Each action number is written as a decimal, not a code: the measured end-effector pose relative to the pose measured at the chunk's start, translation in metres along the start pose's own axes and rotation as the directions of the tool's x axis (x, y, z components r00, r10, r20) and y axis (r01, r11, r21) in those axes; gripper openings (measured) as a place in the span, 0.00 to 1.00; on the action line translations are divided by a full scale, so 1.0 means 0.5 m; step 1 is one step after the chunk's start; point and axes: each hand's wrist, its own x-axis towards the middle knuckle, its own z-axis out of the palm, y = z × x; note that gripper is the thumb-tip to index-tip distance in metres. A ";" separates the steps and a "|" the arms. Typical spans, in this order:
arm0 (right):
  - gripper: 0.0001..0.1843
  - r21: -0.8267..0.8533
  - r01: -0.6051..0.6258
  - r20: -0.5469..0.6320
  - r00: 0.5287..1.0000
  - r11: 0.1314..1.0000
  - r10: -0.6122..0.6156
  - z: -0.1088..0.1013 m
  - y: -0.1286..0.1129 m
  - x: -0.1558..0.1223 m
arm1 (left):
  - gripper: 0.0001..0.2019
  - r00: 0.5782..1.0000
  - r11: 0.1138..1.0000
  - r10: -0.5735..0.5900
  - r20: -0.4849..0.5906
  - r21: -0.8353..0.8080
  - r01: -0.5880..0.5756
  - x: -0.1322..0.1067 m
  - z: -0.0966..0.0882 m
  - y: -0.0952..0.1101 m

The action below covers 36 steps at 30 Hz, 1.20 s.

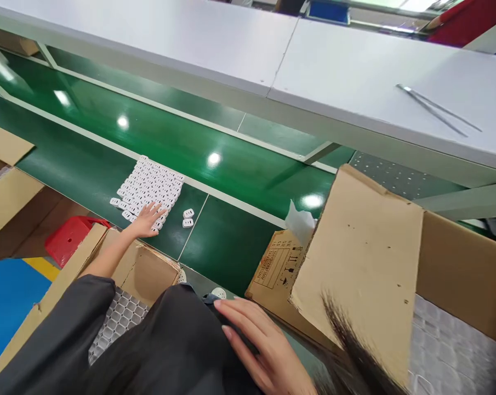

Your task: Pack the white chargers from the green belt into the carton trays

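Note:
A tight patch of small white blocks with dark slots, like charger housings (151, 184), lies on the green bench top. My left hand (147, 220) rests flat on the near edge of that patch, fingers spread, gripping none of them. Two more housings (188, 218) sit apart on the right of the patch. Beneath my left forearm stands an open cardboard box (153, 271), with a clear plastic tray of cells (124, 315) inside. My right hand (262, 340) lies on dark clothing by my lap, fingers stretched out and holding nothing visible.
A white raised shelf (215, 41) runs across the back, with metal tweezers (434, 107) on it. Large cardboard boxes (363, 247) with plastic trays stand at the right. Another carton (13, 203) and a red plastic stool (69, 238) are at the left.

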 end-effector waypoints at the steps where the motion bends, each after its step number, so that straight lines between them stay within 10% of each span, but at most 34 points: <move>1: 0.16 0.012 0.013 0.018 1.000 1.000 -0.014 0.006 0.003 0.007 | 0.49 0.999 0.998 0.016 0.041 0.052 -0.018 -0.007 -0.001 -0.020; 7: 0.15 0.031 0.016 0.102 0.995 0.999 -0.019 0.049 0.005 0.020 | 0.62 0.965 0.946 0.080 0.251 0.287 -0.153 0.028 0.018 -0.060; 20: 0.16 0.040 -0.054 0.181 0.982 0.998 0.046 0.082 0.027 -0.006 | 0.59 0.968 0.916 0.149 0.200 0.341 -0.212 0.007 0.051 -0.024; 32: 0.15 0.020 -0.062 0.202 0.978 0.998 0.057 0.073 0.024 -0.025 | 0.60 0.939 0.943 0.224 0.262 0.183 -0.276 0.056 0.047 0.011; 36: 0.15 0.002 -0.039 0.189 0.981 0.999 0.038 0.059 0.014 -0.026 | 0.52 0.971 0.975 0.214 0.103 -0.086 -0.206 0.047 0.022 0.020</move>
